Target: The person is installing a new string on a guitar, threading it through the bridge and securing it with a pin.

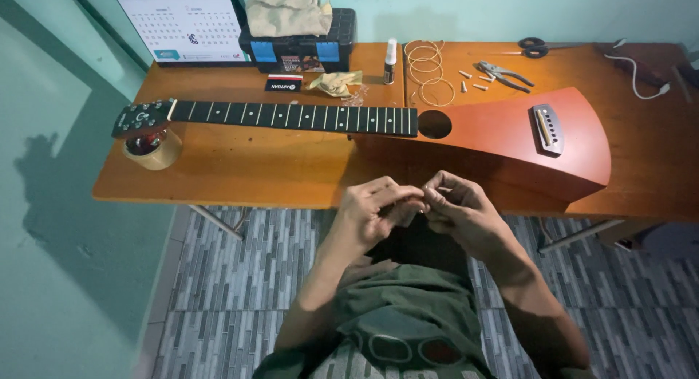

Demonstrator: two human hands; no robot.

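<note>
Where fingertips meet, both hands [419, 208] below guitar [466, 131].

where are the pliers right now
In the head view the pliers lie on the far right part of the wooden table, just behind the guitar body, beside small white pegs and right of the coiled strings.

We see a long table of glossy orange-brown wood [240, 171] standing on slanted grey metal legs [216, 222] against a pale mint-green painted wall [466, 11]. A second mint-green wall [51, 204] runs down the left side, carrying soft shadows. Beneath lies a floor of narrow grey and white striped tiles [240, 291].
</note>
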